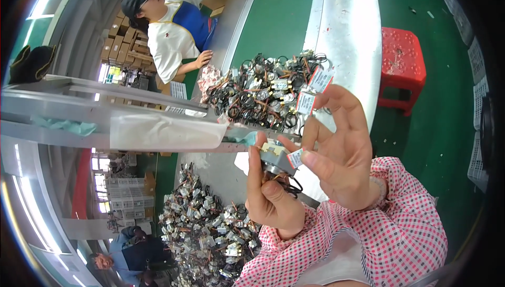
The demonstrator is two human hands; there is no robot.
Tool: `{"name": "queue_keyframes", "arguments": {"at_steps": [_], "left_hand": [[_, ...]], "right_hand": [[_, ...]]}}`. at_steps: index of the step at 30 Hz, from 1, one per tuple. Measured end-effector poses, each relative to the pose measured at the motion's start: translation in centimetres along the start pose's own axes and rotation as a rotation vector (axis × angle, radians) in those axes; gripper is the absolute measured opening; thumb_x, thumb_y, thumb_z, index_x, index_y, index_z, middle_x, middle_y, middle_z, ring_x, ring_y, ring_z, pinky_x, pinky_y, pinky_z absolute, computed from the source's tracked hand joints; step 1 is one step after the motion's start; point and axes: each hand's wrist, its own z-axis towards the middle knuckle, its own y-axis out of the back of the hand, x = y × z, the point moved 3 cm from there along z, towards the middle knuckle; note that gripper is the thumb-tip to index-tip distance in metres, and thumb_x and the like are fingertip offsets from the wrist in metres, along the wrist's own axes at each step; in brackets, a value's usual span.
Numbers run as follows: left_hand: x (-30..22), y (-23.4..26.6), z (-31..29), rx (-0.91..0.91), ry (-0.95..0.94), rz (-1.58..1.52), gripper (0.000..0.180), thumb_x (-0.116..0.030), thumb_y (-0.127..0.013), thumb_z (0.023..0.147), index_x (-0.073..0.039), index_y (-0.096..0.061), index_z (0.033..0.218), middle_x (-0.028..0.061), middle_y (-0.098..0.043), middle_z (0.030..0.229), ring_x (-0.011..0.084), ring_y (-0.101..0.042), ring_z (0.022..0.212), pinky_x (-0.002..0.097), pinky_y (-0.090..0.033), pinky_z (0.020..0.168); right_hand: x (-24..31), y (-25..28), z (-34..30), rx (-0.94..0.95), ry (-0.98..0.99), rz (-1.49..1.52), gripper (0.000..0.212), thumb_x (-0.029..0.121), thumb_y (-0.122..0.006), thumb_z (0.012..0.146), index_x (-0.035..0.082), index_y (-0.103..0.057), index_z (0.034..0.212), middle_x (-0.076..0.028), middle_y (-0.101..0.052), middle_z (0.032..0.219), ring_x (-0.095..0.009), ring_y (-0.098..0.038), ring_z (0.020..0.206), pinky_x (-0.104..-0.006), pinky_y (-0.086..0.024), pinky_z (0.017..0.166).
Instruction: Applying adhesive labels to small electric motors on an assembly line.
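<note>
In front of me, my left hand [274, 203] grips a small boxy electrical part [277, 158], grey with a cream end, a metal base and a looped dark wire. Beside it, the thumb of my right hand [344, 155] presses a small white label [295, 158] with a red edge against the part's side. A second label [305, 103] clings to a raised fingertip of that hand. Just beyond it is another red-edged label [320, 79]; whether it touches a finger I cannot tell.
A heap of similar wired parts [258, 95] covers the table behind my hands. Another large pile [205, 229] lies at lower left. A metal beam with a white sheet [165, 132] runs between them. A red stool [402, 63] stands right. Two other people [179, 29] are on the left side.
</note>
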Motion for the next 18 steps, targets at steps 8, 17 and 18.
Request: {"name": "queue_keyframes", "arguments": {"at_steps": [8,17,18], "left_hand": [[0.7,-1.1,-0.1,0.114,0.101,-0.014,0.054,-0.035,-0.034,0.094,0.011,-0.039,0.121,0.0271,-0.048,0.117,0.0282,-0.056,0.098,0.0342,-0.050,0.080],[1.8,-1.9,0.2,0.144,0.139,0.045,0.052,-0.032,-0.033,0.095,0.011,-0.038,0.122,0.0258,-0.049,0.116,0.0291,-0.056,0.098,0.0358,-0.049,0.082],[1.8,-1.9,0.3,0.143,0.136,0.047,0.051,-0.032,-0.033,0.095,0.011,-0.038,0.122,0.0257,-0.049,0.116,0.0293,-0.056,0.098,0.0363,-0.048,0.083]], "right_hand": [[0.0,1.3,1.0,-0.036,-0.007,-0.011,0.068,-0.011,-0.056,0.072,0.003,-0.022,0.129,-0.008,-0.031,0.116,-0.011,-0.048,0.071,-0.0416,-0.047,0.087],[-0.7,2.5,2.2,-0.055,-0.011,-0.043,0.067,-0.011,-0.055,0.072,0.004,-0.021,0.128,-0.009,-0.030,0.115,-0.011,-0.048,0.071,-0.0419,-0.047,0.087],[-0.7,2.4,2.3,-0.057,-0.018,-0.042,0.067,-0.011,-0.055,0.072,0.004,-0.021,0.128,-0.009,-0.030,0.115,-0.011,-0.048,0.071,-0.0418,-0.047,0.087]]}}
